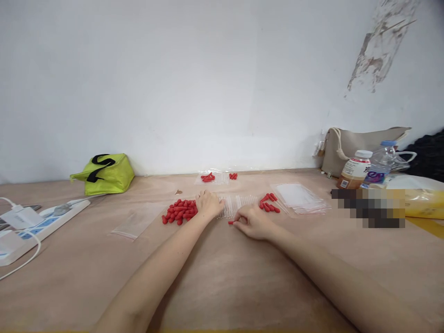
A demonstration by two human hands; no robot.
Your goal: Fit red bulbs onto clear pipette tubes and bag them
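Observation:
Between thumb and fingertips, my right hand (255, 222) pinches a small red rubber bulb (231, 223) just above the table, or resting on it. Beyond that hand lies a row of thin clear tubes (239, 202), side by side. My left hand (208, 203) rests at the left end of the row, thumb apart from the fingers; its fingertips are partly hidden. Beside it on the left is a heap of red rubber bulbs (178, 211). A smaller group of red bulbs (269, 203) lies to the right of the tubes.
Clear bags (217, 178) with red bulbs lie near the wall. An empty clear bag (133, 224) is at left, a stack of bags (300, 198) at right. Further out are a green bag (109, 175), power strip (45, 226), drink bottle (356, 170) and beige bag (364, 141).

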